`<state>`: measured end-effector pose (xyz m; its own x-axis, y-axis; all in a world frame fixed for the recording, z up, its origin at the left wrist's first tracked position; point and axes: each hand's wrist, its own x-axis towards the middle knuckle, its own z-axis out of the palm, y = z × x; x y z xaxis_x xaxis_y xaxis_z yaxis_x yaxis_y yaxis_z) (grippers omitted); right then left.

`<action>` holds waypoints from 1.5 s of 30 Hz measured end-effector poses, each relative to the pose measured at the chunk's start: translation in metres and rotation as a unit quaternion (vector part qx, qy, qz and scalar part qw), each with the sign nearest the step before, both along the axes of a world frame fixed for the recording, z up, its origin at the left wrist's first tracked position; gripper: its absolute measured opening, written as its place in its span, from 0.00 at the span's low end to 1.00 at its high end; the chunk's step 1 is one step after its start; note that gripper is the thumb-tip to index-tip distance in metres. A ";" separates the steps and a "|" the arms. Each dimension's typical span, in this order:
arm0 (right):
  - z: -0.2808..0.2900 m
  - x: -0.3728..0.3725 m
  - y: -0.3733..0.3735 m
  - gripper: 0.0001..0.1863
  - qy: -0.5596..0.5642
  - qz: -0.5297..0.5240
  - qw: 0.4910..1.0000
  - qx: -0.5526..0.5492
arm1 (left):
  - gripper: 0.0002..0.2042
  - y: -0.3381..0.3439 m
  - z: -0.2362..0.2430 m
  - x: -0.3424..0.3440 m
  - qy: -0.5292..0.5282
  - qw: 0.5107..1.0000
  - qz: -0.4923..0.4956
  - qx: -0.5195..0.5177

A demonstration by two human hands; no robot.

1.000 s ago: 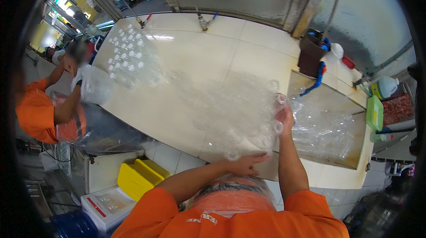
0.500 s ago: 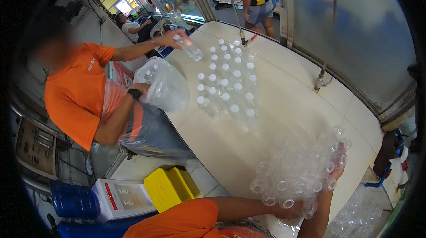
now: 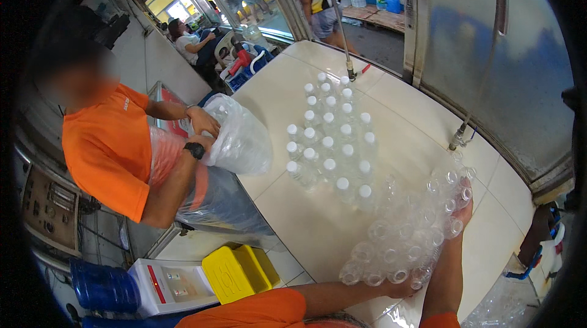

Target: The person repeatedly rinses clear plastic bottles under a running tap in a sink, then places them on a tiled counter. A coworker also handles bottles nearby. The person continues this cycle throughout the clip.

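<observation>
Compared with half a second earlier, the view is turned slightly further left, so the clump of empty clear bottles (image 3: 409, 236) sits lower right and more of the upright capped bottles (image 3: 333, 138) is seen; the clump is still held between both hands. The clump lies on the pale tiled surface (image 3: 287, 206), near its front edge, just beside the standing capped bottles. The left hand (image 3: 400, 288) is pressed against the clump's near lower end, fingers wrapped on the bottles; the right hand (image 3: 463, 210) is laid against its far right side, fingers spread flat on the bottles, not closed round any one. Both hands are largely hidden behind the transparent plastic, so exact finger positions are hard to make out. At the left, another person in an orange shirt (image 3: 110, 151) is seen holding a clear bag of bottles (image 3: 238, 138) at the surface's edge. A yellow box (image 3: 235, 273) and a blue water jug (image 3: 101, 285) are on the floor below. The right forearm is cut off by the lower frame edge.
</observation>
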<state>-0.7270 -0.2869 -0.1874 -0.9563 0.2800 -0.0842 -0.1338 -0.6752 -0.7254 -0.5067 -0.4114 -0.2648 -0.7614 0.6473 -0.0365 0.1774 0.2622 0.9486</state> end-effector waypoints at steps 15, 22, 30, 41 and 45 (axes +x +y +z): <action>-0.009 0.438 0.071 0.33 -0.183 0.147 0.533 0.813 | 0.30 0.022 0.022 -0.002 0.081 0.996 0.035 -0.012; -0.033 0.637 0.336 0.36 -0.463 -0.080 0.404 0.785 | 0.23 0.043 0.097 0.001 0.120 0.958 0.061 -0.252; -0.046 0.744 0.587 0.31 -0.544 -0.251 0.435 0.672 | 0.26 0.082 0.147 0.000 0.116 0.856 0.047 -0.501; -0.053 0.710 0.591 0.29 -0.426 -0.215 0.489 0.731 | 0.24 0.119 0.152 0.028 0.094 0.783 0.162 -0.593; -0.054 0.718 0.595 0.29 -0.394 -0.204 0.481 0.756 | 0.22 0.120 0.145 0.034 0.127 0.807 0.215 -0.535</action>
<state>-0.0085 0.3080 -0.2415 -0.6337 0.7420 0.2187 0.6880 0.6699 -0.2792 -0.4722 -0.2914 -0.1203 -0.9781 0.0226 -0.2069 0.0046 0.9962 0.0870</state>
